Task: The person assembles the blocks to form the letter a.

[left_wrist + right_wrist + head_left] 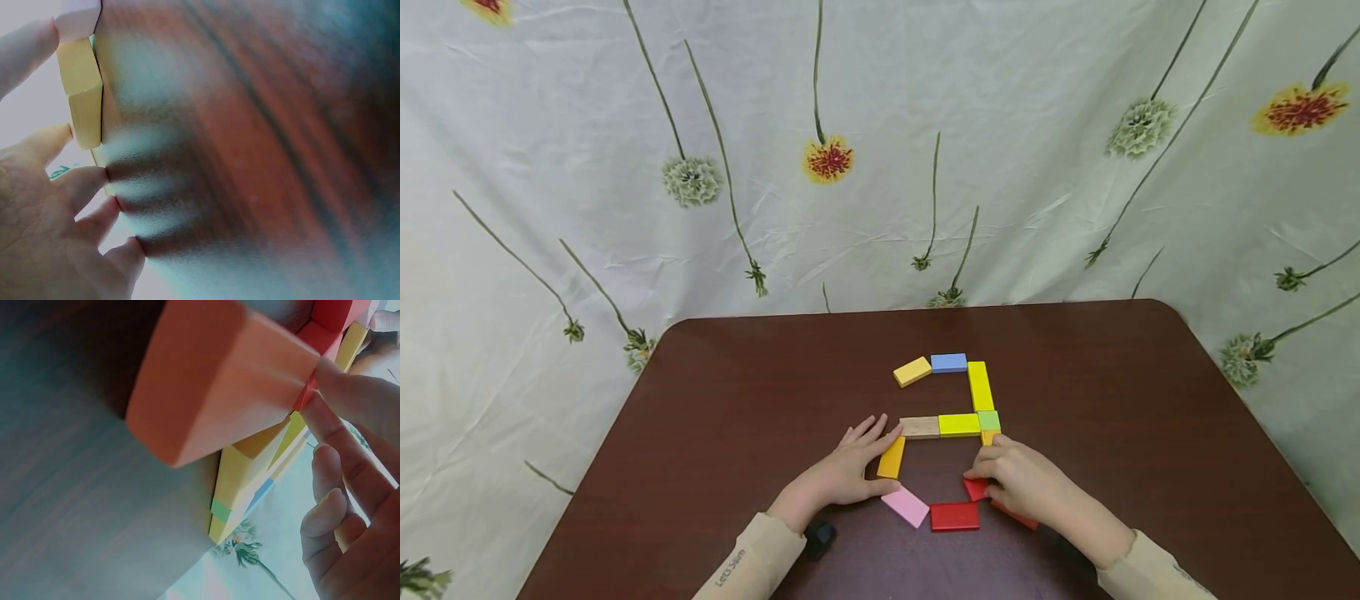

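Note:
My left hand [847, 473] lies with fingers spread at the left side of a loop of flat blocks. Its thumb touches the pink block [906, 506]; its index fingertip is at the corner between the orange-yellow block [891, 457] and the bare wooden block [920, 427]. My right hand [1022, 477] pinches a small red block [976, 489] between thumb and index finger, at the loop's lower right. Beside it an orange-red block [194, 381] looms large in the right wrist view, partly hidden by the hand in the head view. A larger red block [955, 517] lies near.
Beyond the hands run a yellow block [958, 425], a green block [988, 420], an upright-running yellow block [981, 386], a blue block [949, 362] and a pale yellow block [912, 372]. A dark object [819, 539] sits by the left sleeve. Flowered cloth [880, 225] hangs behind the brown table [760, 375].

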Available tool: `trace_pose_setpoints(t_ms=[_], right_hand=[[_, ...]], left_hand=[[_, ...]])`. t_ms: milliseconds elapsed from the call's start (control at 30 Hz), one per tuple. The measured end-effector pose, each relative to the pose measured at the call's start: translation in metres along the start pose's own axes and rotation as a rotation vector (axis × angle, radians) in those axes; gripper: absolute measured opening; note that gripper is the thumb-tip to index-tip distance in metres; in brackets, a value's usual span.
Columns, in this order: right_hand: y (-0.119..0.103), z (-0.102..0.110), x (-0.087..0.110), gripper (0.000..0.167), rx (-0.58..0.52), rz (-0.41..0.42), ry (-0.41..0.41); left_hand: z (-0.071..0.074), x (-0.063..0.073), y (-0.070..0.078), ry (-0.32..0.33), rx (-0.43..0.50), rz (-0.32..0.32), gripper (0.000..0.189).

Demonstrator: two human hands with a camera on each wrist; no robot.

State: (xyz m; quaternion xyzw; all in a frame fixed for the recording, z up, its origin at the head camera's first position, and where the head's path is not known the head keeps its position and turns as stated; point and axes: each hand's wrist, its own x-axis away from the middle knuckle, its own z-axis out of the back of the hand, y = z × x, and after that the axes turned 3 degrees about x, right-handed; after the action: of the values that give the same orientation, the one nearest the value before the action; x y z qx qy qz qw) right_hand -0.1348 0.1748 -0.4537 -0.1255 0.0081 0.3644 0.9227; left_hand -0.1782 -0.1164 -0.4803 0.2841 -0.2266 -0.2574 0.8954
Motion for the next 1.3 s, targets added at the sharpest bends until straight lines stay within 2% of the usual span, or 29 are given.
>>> trace_pose_setpoints(t_ms=[500, 800, 967, 1167, 1300], right_hand=[[0.0019, 0.0001, 0.0045, 0.028, 0.022, 0.002, 0.012], [0.0018, -0.0015, 0.0027, 0.032, -0.035, -0.007, -0.015], [0.0008, -0.0005, 0.0023, 0.031, -0.063, -0.014, -0.032], [0.0007, 0.0003, 0.0032, 0.032, -0.065, -0.041, -0.042], [0.0007, 0.0014, 0.0076, 0.033, -0.074, -0.095, -0.018]], left_hand=[[-0.0004, -0.0003, -0.0002, -0.003, 0.007, -0.006, 0.082], [-0.0004, 0.0, 0.0001, -0.001, 0.006, -0.001, 0.083], [-0.0006, 0.0009, -0.0003, 0.01, -0.003, -0.034, 0.083], [-0.0011, 0.0013, -0.0011, 0.016, -0.01, -0.05, 0.084], [-0.0013, 0.0008, -0.0012, 0.016, -0.009, -0.044, 0.083]])
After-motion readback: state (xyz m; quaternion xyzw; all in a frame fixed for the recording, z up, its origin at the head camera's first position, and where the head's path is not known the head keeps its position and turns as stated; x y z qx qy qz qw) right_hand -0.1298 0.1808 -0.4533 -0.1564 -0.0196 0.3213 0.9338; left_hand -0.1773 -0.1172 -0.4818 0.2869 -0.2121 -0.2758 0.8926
